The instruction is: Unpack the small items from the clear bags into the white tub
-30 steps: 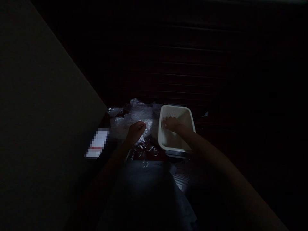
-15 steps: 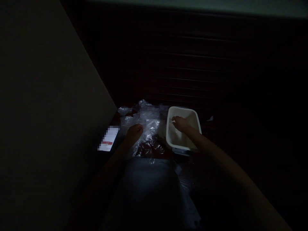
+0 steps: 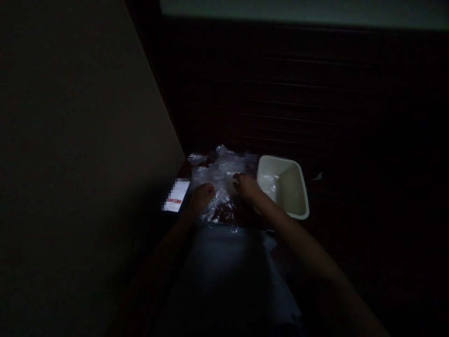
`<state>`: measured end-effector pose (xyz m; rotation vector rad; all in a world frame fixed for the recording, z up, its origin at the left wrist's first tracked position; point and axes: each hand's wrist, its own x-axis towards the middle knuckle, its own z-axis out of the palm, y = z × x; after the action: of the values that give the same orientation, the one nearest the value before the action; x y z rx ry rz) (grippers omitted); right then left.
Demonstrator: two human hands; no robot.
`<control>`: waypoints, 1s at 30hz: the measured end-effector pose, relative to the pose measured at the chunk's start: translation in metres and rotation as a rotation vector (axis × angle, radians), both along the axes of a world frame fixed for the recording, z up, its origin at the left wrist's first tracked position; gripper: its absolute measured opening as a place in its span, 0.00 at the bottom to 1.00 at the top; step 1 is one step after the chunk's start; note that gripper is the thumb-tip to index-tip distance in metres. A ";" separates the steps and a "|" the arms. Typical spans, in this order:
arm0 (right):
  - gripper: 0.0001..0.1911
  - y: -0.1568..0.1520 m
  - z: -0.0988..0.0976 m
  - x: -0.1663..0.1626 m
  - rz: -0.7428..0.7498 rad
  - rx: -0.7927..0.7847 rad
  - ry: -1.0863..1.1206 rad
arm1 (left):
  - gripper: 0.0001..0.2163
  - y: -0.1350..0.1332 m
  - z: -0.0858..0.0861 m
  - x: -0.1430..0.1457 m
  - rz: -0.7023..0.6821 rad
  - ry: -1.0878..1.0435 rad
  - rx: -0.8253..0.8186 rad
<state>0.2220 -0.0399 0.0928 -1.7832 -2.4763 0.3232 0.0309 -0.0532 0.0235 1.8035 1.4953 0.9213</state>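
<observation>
In the dim light, crumpled clear plastic bags lie in a heap in front of me. My left hand is at the near left side of the heap with its fingers curled closed; whether plastic is pinched in them is too dark to see. Over the right side of the heap is my right hand, its thumb and fingers apart, with nothing visible between them. A cream plastic bin stands just right of that hand, and some clear plastic shows inside it.
A lit phone lies left of the bags, close to a pale wall. Dark slatted panelling rises behind. A small pale scrap is right of the bin. Pale cloth covers the area nearest me.
My right hand has moved left, out of the bin and over the bags. My left hand stays beside the heap. The view has shifted, so everything sits further right.
</observation>
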 end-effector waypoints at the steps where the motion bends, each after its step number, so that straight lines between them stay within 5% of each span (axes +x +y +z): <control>1: 0.16 0.000 -0.005 -0.004 -0.015 -0.030 -0.052 | 0.07 0.000 0.000 -0.001 -0.004 -0.013 -0.002; 13: 0.14 0.008 -0.014 -0.015 -0.124 -0.072 -0.168 | 0.06 0.004 0.000 0.004 -0.004 -0.145 0.002; 23: 0.11 0.021 0.013 0.004 -0.059 0.060 0.597 | 0.15 0.019 0.023 0.024 0.064 -0.272 0.087; 30: 0.10 0.012 0.024 0.009 -0.069 -0.091 1.050 | 0.28 0.033 0.027 0.044 0.092 -0.313 0.184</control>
<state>0.2313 -0.0279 0.1165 -1.1984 -1.6455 1.0448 0.0750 -0.0204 0.0503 1.6308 1.3383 1.3571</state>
